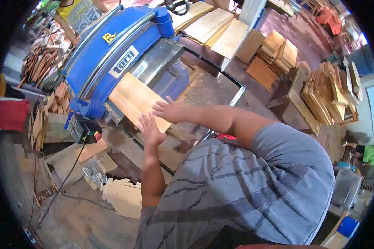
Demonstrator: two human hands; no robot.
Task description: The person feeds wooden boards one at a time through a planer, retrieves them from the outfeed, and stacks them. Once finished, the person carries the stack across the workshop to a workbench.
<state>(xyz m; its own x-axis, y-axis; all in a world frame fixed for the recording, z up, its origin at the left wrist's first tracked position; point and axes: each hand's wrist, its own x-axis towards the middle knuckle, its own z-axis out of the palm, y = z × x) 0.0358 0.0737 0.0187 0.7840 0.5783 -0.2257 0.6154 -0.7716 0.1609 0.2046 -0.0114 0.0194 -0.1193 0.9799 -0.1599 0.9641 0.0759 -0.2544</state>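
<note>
Board [135, 97] is running lengthwise from the blue machine [102, 52] towards the person, its near end lying beneath left grip [153, 135] and right grip [170, 112], both spreading open, unclenched fingers; whether they are pressing is remaining unclear.

Wood pieces lie piled on a low table [293, 97] above the dusty floor [87, 216].

My left hand [153, 133] and right hand [170, 112] rest open on the near end of a board [136, 101] reaching into the blue machine [96, 58] at eleven o'clock; stacked panels [279, 50] lie at two.
</note>
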